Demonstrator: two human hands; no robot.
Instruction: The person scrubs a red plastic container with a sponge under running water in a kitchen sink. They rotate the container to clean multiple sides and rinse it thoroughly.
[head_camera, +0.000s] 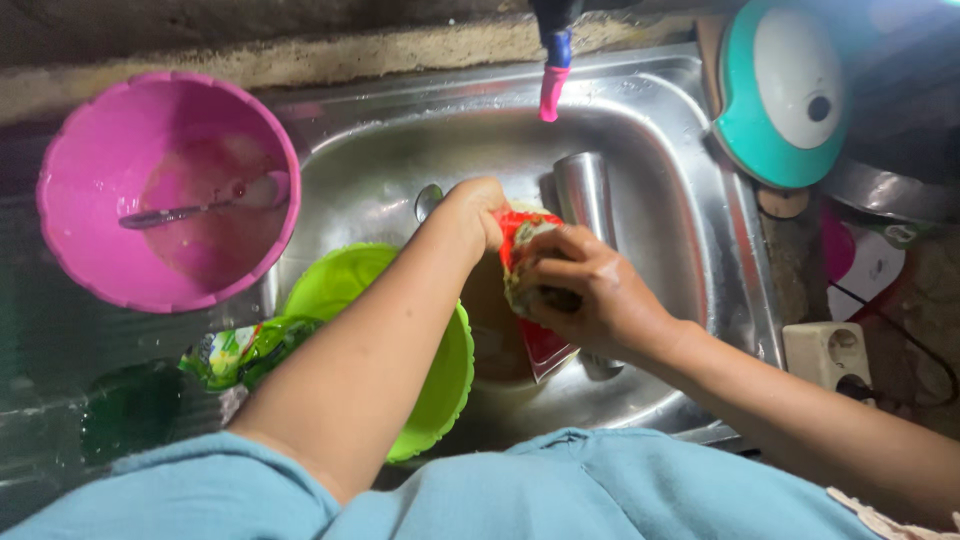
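Your right hand (585, 290) has its fingers closed around a scrubbing sponge (530, 290), pressed against a red plate (535, 340). Your left hand (475, 215) grips that plate's upper edge, holding it tilted over the steel sink (700, 210). Judged from this, scrubbing is under way, with no rinse showing. A green bowl (440, 370) and a steel cup (585, 185) lie in the basin, seemingly unwashed. The pink bowl (165, 190), with a spoon (200, 208) in it, looks soiled.

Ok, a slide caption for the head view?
Both hands, left and right, scrub a red item over a steel sink.
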